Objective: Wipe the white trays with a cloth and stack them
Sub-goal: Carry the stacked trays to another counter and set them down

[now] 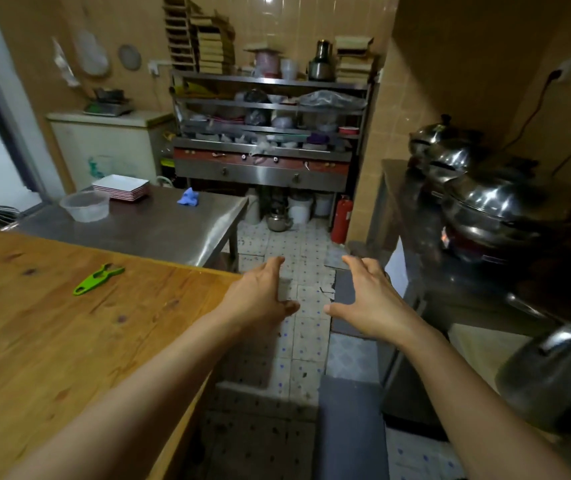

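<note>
A stack of white trays (121,187) with red edges sits at the far left of the steel table (159,230). A crumpled blue cloth (189,197) lies on the same table, to the right of the stack. My left hand (260,296) and my right hand (367,299) are both held out in the air over the tiled floor, palms facing each other, fingers spread and relaxed. Neither hand holds anything. Both are well short of the trays and the cloth.
A clear plastic tub (85,205) stands in front of the trays. A green peeler (97,279) lies on the wooden counter (52,323) at my left. Steel pots (491,202) and a kettle (561,368) crowd the right side. Shelves (266,133) stand at the back.
</note>
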`<action>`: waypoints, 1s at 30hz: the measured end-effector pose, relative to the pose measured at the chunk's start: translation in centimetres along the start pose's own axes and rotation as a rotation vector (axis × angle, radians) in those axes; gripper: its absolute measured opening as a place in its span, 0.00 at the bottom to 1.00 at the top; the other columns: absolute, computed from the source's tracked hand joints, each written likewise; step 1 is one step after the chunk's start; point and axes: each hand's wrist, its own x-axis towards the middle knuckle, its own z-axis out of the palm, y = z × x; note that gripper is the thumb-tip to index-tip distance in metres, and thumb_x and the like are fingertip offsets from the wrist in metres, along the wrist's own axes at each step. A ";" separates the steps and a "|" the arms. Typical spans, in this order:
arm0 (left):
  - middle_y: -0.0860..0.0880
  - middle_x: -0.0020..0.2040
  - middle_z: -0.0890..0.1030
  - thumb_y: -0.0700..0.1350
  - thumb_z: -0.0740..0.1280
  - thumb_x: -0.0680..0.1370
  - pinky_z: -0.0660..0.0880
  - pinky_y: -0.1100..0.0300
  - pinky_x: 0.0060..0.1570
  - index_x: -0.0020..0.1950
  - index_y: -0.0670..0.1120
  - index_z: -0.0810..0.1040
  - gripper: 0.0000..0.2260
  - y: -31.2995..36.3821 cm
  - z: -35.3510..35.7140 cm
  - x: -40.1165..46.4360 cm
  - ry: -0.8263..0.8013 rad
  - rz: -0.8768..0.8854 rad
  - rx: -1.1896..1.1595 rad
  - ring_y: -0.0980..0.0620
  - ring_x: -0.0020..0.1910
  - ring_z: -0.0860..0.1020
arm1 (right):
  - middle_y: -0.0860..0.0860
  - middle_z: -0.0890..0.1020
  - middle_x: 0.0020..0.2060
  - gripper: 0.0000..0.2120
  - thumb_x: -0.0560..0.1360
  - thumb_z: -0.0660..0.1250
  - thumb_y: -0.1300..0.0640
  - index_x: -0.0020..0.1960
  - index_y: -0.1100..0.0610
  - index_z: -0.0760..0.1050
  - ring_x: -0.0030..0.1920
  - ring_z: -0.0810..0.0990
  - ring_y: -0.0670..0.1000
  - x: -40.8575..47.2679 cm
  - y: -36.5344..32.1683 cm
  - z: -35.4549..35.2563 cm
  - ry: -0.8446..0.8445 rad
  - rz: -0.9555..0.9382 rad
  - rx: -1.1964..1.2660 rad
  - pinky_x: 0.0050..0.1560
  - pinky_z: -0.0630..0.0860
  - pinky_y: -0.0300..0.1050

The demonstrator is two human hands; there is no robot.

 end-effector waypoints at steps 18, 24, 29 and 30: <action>0.46 0.73 0.65 0.52 0.69 0.74 0.67 0.52 0.67 0.76 0.50 0.54 0.36 -7.3 -1.8 33.7 -0.018 0.001 -0.048 0.47 0.70 0.66 | 0.49 0.52 0.73 0.43 0.70 0.70 0.43 0.75 0.48 0.48 0.72 0.58 0.54 32.2 3.5 -0.1 -0.033 0.049 0.030 0.69 0.64 0.51; 0.47 0.75 0.63 0.54 0.69 0.74 0.64 0.54 0.67 0.76 0.50 0.54 0.36 -7.9 -0.1 44.9 0.014 -0.069 0.000 0.48 0.72 0.63 | 0.49 0.53 0.72 0.43 0.70 0.71 0.44 0.75 0.49 0.49 0.72 0.57 0.54 44.0 8.0 -0.3 -0.054 -0.034 0.041 0.67 0.64 0.48; 0.47 0.74 0.64 0.53 0.70 0.74 0.64 0.54 0.67 0.76 0.49 0.54 0.36 -6.8 0.4 54.6 0.052 -0.166 -0.006 0.48 0.71 0.65 | 0.48 0.53 0.72 0.42 0.71 0.70 0.44 0.75 0.48 0.49 0.71 0.58 0.54 54.7 11.9 -2.0 -0.113 -0.091 0.039 0.62 0.67 0.46; 0.47 0.74 0.64 0.53 0.70 0.74 0.65 0.53 0.67 0.76 0.49 0.54 0.36 -6.7 0.3 56.2 0.066 -0.180 -0.005 0.48 0.70 0.65 | 0.49 0.53 0.72 0.42 0.71 0.70 0.44 0.75 0.48 0.48 0.71 0.58 0.54 56.8 12.5 -2.3 -0.118 -0.109 0.033 0.65 0.66 0.47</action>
